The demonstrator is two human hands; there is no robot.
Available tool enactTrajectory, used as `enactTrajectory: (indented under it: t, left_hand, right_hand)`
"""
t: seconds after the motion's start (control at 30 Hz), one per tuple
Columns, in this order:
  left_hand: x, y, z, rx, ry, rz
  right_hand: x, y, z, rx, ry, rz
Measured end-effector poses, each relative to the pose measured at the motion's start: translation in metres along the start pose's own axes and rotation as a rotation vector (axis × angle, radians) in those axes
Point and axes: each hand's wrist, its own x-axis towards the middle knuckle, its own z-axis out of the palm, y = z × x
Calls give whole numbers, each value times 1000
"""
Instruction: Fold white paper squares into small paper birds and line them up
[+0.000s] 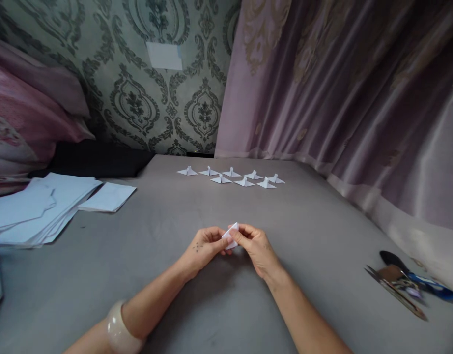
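Between my two hands is a small piece of folded white paper (232,235), raised a little above the grey table. My left hand (206,246) pinches its left side between thumb and fingers. On the right side, my right hand (254,243) grips the same paper, thumb pressed on its face. Part of the paper is covered by my thumbs and fingertips. Farther back on the table stand several small folded white paper figures (221,179) in two rows, with pointed sides and a raised middle.
White paper sheets (68,189) lie stacked at the left, a smaller stack (108,197) beside them. Behind is a black cloth-like item (97,160). Scissors (396,292) and other small tools lie at the right. A purple curtain (322,88) borders the table (156,305).
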Motion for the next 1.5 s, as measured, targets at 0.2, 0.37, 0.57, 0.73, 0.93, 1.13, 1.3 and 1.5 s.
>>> enactTrajectory:
  t: [0.2, 0.37, 0.57, 0.73, 0.93, 1.13, 1.3, 1.5]
  left_hand:
    - [4, -3, -1, 69, -14, -34]
    - [2, -4, -2, 12, -58, -57]
    - [3, -10, -6, -87, -21, -82]
    - [4, -10, -8, -55, -54, -89]
    - [2, -10, -5, -23, -1, -28]
    - [2, -11, -7, -28, -18, 46]
    - [3, -9, -11, -13, -81, 52]
    - [12, -13, -19, 81, 28, 106]
  right_hand:
    - [8, 10, -2, 84, 20, 79]
    - [12, 11, -5, 120, 9, 146]
    - [9, 7, -6, 69, -55, 109]
    - [9, 11, -4, 28, 18, 67]
    - [6, 9, -5, -11, -55, 97]
    - [7, 8, -9, -83, -113, 79]
    - [13, 8, -15, -148, -148, 67]
    - [26, 4, -11, -287, -175, -80]
